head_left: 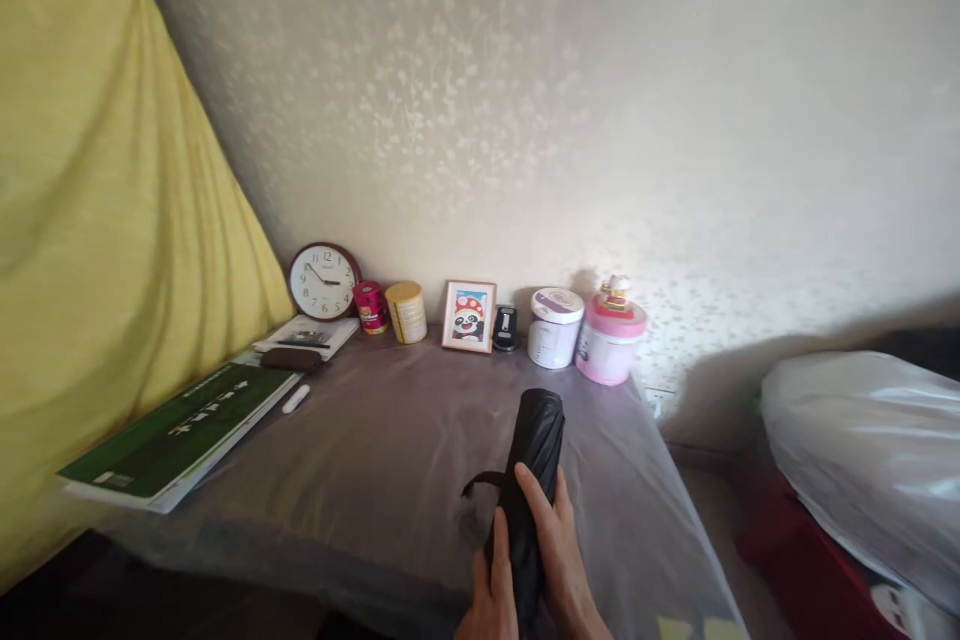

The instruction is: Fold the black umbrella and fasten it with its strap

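Note:
A folded black umbrella [534, 440] is held between my two hands over the front right part of the table, its top end pointing away from me. My left hand [491, 585] grips it from the left side, low down. Against its right side lies my right hand [556, 545], with the thumb across the black fabric and the fingers behind. A dark strap [484, 482] sticks out to the left of the umbrella. The umbrella's lower end runs down out of the picture.
Along the wall stand a round clock [325, 281], a red can [370, 308], a yellow can [406, 312], a framed panda picture [469, 317], a black stand [505, 328] and two tubs [555, 328]. A green book [180, 430] and white marker [296, 399] lie left. A plastic-covered red box [814, 545] stands right.

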Demonstrator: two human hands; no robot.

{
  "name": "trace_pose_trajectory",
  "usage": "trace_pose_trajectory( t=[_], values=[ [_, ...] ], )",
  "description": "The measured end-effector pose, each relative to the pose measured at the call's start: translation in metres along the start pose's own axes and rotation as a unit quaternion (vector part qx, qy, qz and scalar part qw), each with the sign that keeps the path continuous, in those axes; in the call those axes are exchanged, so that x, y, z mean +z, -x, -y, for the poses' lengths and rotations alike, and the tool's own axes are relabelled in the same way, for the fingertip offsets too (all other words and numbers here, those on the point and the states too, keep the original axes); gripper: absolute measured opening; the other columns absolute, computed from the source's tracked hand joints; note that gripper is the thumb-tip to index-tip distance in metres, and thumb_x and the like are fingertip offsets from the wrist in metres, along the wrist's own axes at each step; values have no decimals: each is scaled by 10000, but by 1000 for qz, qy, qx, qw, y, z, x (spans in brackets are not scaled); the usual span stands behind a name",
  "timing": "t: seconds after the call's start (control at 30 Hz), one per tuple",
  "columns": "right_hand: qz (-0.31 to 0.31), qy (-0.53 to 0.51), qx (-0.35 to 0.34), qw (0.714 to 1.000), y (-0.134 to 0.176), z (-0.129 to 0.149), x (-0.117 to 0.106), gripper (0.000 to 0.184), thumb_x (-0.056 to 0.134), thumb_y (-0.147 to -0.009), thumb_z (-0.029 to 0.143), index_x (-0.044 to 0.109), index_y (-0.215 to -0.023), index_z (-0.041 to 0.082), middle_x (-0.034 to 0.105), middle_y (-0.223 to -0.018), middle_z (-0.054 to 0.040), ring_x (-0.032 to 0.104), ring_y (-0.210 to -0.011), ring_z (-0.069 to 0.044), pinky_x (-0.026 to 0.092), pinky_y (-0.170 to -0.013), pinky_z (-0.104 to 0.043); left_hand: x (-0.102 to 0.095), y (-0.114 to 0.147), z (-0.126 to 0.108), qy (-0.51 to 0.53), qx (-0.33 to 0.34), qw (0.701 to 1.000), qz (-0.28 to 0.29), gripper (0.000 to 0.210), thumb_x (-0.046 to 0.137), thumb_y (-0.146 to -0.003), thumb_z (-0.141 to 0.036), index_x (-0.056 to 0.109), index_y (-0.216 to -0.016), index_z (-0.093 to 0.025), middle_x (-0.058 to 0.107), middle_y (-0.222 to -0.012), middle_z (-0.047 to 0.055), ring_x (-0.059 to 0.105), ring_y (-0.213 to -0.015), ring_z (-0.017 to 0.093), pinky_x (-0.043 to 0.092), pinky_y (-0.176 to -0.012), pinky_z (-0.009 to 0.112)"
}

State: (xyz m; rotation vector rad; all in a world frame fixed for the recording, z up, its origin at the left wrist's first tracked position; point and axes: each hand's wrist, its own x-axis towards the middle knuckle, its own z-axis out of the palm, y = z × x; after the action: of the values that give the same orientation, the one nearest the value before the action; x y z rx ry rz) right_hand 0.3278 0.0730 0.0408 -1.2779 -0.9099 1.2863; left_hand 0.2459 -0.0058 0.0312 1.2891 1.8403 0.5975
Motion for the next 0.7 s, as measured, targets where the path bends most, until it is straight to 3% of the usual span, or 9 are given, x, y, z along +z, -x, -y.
trace_pose_trajectory(
  t=[0.1,0.2,0.27,0.33,0.5,0.6,0.63,0.7],
  values=[
    [16,-53,12,998,21,15,-23,597,676,-659,494,547,-1152,184,676,-925,-22,623,-873,-221,503,-753,-292,9,20,-3,38,114,992,28,907,449,-617,-24,60,-1416,-204,222,-1486,89,422,-1255,225,385,-981,287],
    [45,-104,14,993,40,26,-40,547,640,-693,512,560,-1105,162,669,-802,-13,634,-747,-203,507,-664,-284,15,31,-2,118,215,966,86,999,487,-583,-43,-39,-1413,-217,152,-1506,42,206,-1364,206,287,-1073,324],
    [48,-115,2,992,47,30,-49,534,647,-685,513,570,-1075,156,665,-792,-13,631,-742,-202,504,-659,-282,20,34,-2,122,237,957,110,981,466,-602,-51,-61,-1410,-229,132,-1509,34,174,-1372,192,264,-1089,338],
    [20,-99,-8,995,48,31,-57,542,687,-639,506,583,-1038,154,665,-795,-12,627,-764,-207,501,-678,-279,27,36,-3,66,237,964,96,991,458,-598,-40,-90,-1406,-207,96,-1515,62,149,-1378,196,240,-1102,336],
    [-51,-71,-10,996,40,27,-73,605,697,-607,517,563,-1069,150,656,-783,-2,618,-777,-214,495,-696,-289,36,44,-13,-104,188,976,42,1008,444,-602,14,-125,-1397,-234,182,-1490,133,421,-1251,256,412,-968,326],
    [-59,-74,5,995,39,24,-79,615,685,-609,535,566,-1069,145,663,-797,-7,624,-795,-224,495,-698,-292,27,50,-22,-26,239,968,70,1022,493,-599,-14,-96,-1403,-241,182,-1491,113,345,-1298,247,347,-1031,338],
    [-58,-76,6,995,38,24,-81,616,682,-611,539,567,-1071,145,667,-808,-8,626,-806,-227,495,-706,-294,24,51,-24,35,246,964,99,1032,520,-607,-49,-113,-1398,-247,215,-1479,116,401,-1256,241,380,-1001,338],
    [-54,-76,5,996,38,22,-85,616,668,-627,549,563,-1078,143,669,-822,-8,627,-816,-228,493,-718,-299,22,52,-29,148,227,945,182,990,536,-673,-158,-140,-1388,-271,411,-1360,128,610,-944,192,506,-764,311]
  ],
)
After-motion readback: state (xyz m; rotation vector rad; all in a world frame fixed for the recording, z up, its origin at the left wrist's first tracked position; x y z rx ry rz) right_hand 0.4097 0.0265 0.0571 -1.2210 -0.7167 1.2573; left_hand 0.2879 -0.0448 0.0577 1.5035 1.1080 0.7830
